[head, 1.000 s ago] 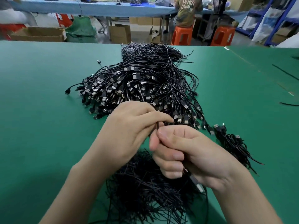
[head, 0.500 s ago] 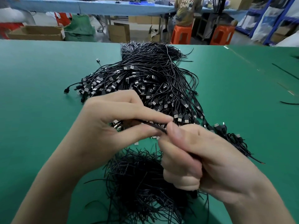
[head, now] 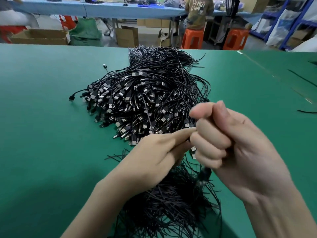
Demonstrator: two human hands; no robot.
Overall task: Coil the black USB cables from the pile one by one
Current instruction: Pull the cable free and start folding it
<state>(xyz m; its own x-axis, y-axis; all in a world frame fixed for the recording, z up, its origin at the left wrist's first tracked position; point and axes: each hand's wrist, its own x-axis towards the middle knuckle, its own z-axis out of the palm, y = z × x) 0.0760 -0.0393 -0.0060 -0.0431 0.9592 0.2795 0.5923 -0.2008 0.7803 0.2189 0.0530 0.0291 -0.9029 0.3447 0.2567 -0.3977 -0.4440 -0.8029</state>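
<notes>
A big pile of black USB cables [head: 145, 100] lies mid-table, with plugs fanned to the front left. My right hand [head: 231, 140] is a raised fist, curled round one black cable [head: 148, 117]; a blurred plug end [head: 205, 174] hangs below it. My left hand [head: 154, 157] reaches in from the lower left. Its index finger and thumb pinch the same cable right against the right fist. From there a thin strand runs up toward the pile. The part inside the fist is hidden.
A loose heap of thin black strands [head: 171, 206] sits under my wrists near the front edge. Stray black cables [head: 307, 111] lie far right on the green table [head: 42, 134]. Beyond the far edge are cardboard boxes [head: 39, 36], orange stools [head: 193, 38] and a person [head: 199, 12].
My right fist has risen and turned, its knuckles now facing left. My left hand has dropped lower, its fingers stretched out along the cable toward the fist.
</notes>
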